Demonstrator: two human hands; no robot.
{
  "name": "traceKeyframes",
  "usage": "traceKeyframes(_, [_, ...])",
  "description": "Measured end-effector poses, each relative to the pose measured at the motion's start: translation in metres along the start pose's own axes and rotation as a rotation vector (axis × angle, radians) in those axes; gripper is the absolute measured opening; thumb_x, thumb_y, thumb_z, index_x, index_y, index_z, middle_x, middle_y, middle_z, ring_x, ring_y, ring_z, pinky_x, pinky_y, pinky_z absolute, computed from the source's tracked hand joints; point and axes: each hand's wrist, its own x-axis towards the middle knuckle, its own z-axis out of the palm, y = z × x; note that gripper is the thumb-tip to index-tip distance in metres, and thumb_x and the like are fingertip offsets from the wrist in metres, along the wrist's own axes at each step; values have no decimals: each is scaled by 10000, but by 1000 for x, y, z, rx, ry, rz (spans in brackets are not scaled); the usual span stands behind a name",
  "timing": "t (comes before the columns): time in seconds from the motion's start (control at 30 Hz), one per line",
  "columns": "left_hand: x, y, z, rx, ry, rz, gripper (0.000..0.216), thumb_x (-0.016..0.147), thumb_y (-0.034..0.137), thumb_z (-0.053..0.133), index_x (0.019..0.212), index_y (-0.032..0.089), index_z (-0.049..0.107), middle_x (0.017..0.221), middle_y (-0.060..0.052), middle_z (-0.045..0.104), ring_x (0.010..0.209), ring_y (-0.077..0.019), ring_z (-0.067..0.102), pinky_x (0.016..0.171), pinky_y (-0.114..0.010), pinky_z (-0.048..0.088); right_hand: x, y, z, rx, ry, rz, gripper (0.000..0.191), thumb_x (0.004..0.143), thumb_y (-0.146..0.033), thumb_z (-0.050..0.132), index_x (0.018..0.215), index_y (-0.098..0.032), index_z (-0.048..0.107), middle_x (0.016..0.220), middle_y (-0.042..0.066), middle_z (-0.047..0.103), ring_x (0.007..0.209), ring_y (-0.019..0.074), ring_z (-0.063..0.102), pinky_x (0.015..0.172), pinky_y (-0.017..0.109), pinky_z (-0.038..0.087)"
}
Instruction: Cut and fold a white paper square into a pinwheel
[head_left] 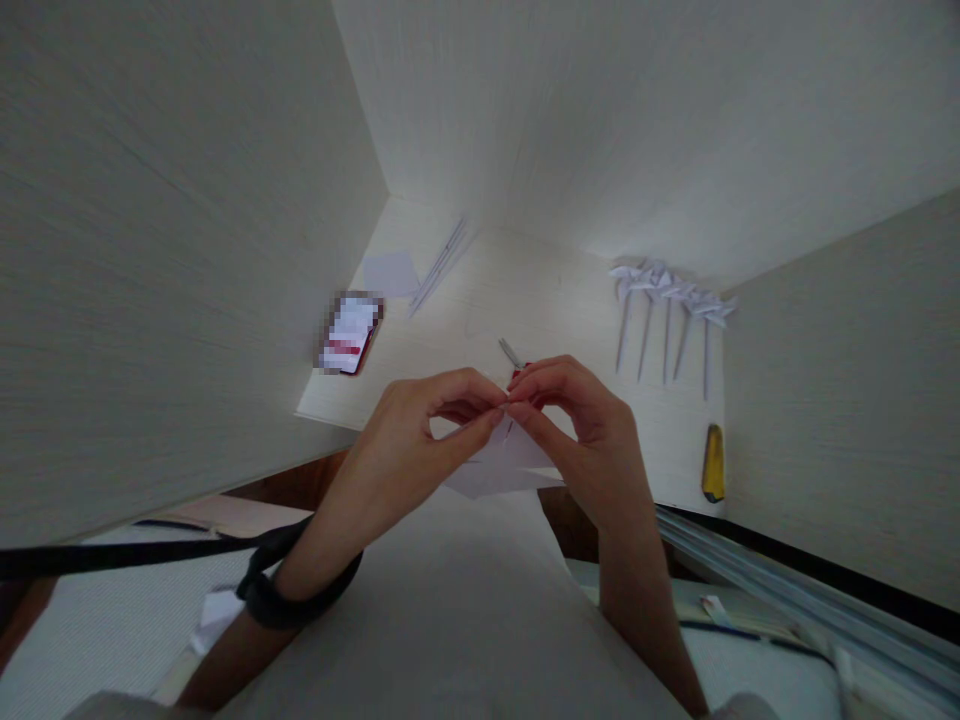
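Observation:
My left hand [420,430] and my right hand [577,420] meet fingertip to fingertip over the desk's near edge. Both pinch a folded white paper piece [499,465] that hangs between and below the fingers. A thin grey stick or pin [511,353] pokes up just behind my right hand's fingers, next to something small and red that I cannot make out. A dark band circles my left wrist.
A row of several white paper pinwheels on sticks [667,310] lies at the right of the pale desk [525,300]. A yellow utility knife [713,463] lies near the right wall. At the left are a phone [351,335], a white paper square [390,272] and thin sticks [439,268].

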Motion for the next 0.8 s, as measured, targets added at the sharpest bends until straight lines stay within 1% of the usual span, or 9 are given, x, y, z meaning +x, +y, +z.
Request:
traceKeyframes(0.13, [-1,0,0,-24,-17,-5,108,824,271,612,857,192,678,796,17,697,748,-116,645,674,-183,501,-1,0,0,-6,4,-7,103,820,-95,648,820,-196,628,877,-3,589,838,138,561,731,279,465])
traceKeyframes(0.3, [0,-2,1,-62,16,14,124,813,312,633,823,197,675,783,20,692,746,-121,642,705,-202,511,-2,-2,1,-45,1,-33,124,823,-81,643,833,-205,639,877,-8,589,826,134,562,719,271,471])
traceKeyframes(0.6, [-1,-1,-1,-58,25,4,102,801,277,631,791,178,656,776,8,684,722,-127,634,697,-221,512,-3,-3,1,-63,23,-68,134,834,-98,633,833,-231,648,868,-3,609,902,164,579,758,293,480])
traceKeyframes(0.8, [-1,-2,-1,-90,20,-13,77,801,247,632,765,180,648,776,22,674,726,-108,619,696,-195,493,-5,-1,-1,-44,16,-68,121,850,-113,618,832,-229,646,867,-4,607,910,158,573,787,296,472])
